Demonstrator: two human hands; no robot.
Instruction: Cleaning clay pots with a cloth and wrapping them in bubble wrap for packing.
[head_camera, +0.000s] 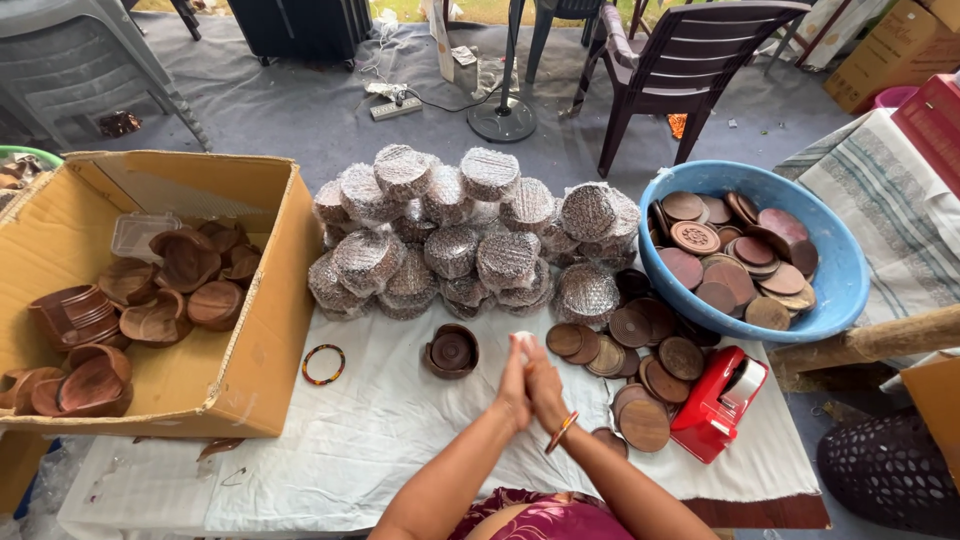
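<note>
We see the left hand (514, 385) and right hand (545, 385) pressed palm to palm, flat, holding nothing we can make out. A small wooden bowl (451, 351) sits just left; wooden discs (640, 375) lie right.

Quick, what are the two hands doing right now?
Left hand: pressed flat against the other hand, holding nothing I can see.
Right hand: pressed against the left; a small white bit peeks above them.

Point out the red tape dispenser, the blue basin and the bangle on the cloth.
red tape dispenser (716, 402): head view, its red body.
blue basin (845, 270): head view, right inner wall.
bangle (323, 364): head view, on its ring's edge.
</note>
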